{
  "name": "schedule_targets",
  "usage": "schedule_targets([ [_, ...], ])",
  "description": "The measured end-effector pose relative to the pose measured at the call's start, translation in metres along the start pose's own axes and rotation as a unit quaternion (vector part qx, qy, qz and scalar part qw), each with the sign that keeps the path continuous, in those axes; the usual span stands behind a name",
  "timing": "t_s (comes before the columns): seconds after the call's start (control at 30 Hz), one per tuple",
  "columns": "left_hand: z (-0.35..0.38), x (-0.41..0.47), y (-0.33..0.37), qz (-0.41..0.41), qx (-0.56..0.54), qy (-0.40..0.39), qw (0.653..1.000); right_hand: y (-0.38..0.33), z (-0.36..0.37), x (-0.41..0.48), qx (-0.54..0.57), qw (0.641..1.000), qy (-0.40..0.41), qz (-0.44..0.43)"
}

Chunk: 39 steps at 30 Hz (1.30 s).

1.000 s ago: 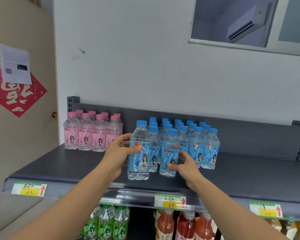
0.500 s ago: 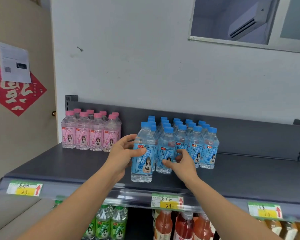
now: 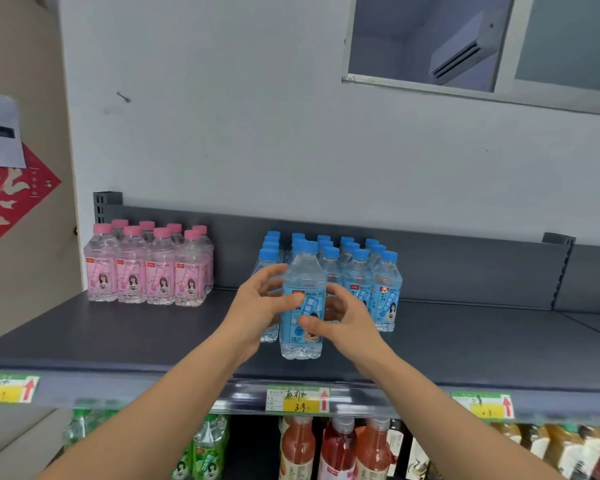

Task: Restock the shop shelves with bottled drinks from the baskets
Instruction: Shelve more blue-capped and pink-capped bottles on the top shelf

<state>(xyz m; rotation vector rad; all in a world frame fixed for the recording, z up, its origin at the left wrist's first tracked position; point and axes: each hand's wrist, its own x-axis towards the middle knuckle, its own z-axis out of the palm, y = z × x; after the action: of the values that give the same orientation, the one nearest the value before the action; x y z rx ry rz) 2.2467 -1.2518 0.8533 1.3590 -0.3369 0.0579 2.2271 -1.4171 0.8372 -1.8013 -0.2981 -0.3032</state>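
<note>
Both hands are on it: the clear plastic bottle with a blue cap and blue label [image 3: 303, 271] stands upright near the front edge of the dark grey metal shelf [image 3: 118, 337], touching the front of the block of matching blue-capped bottles [image 3: 361, 271]. The left hand [image 3: 257, 306] comes in from the left, thumb pressed on the label, the other fingers spread apart and curling round the bottle's far side. The right hand [image 3: 347, 320] mirrors it from the right, thumb laid across the lower label, fingers hooked behind. The base looks to be down on the shelf, though I cannot tell for sure. Off to the left, well apart, a tidy group of clear pink-capped bottles with pink labels [image 3: 146, 271] sits in front of the back panel. On the shelf lip, a yellow-and-green price tag [image 3: 297, 400] sits right beneath the held bottle. On the level below stand green-labelled bottles [image 3: 208, 445] and orange-red drink bottles [image 3: 297, 448].
</note>
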Motion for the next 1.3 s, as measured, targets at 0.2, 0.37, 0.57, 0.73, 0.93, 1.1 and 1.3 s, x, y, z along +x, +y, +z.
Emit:
schedule_targets([
  [0.2, -0.009, 0.004, -0.008, 0.041, 0.138, 0.069, 0.987, 0.005, -0.031, 0.002, -0.018, 0.998, 0.061, 0.026],
  [0.37, -0.022, 0.006, -0.018, 0.069, 0.286, 0.121, 0.948, 0.02, -0.043, 0.011, -0.011, 0.994, 0.082, 0.075],
  [0.57, -0.033, 0.01, -0.029, 0.072, 0.431, 0.141, 0.888, 0.043, -0.039, 0.027, -0.006, 0.988, 0.094, 0.121],
  [0.73, -0.036, 0.015, -0.035, 0.023, 0.442, 0.127, 0.888, 0.046, -0.032, 0.035, -0.025, 0.987, 0.104, 0.12],
  [0.93, -0.036, 0.016, -0.039, 0.006, 0.441, 0.092, 0.893, 0.041, -0.028, 0.036, -0.045, 0.988, 0.103, 0.109],
  [1.1, -0.038, 0.022, -0.046, 0.019, 0.425, 0.069, 0.902, 0.047, -0.024, 0.035, -0.056, 0.984, 0.132, 0.104],
  [1.3, -0.037, 0.025, -0.049, 0.02, 0.434, 0.069, 0.898, 0.05, -0.022, 0.033, -0.082, 0.981, 0.146, 0.099],
])
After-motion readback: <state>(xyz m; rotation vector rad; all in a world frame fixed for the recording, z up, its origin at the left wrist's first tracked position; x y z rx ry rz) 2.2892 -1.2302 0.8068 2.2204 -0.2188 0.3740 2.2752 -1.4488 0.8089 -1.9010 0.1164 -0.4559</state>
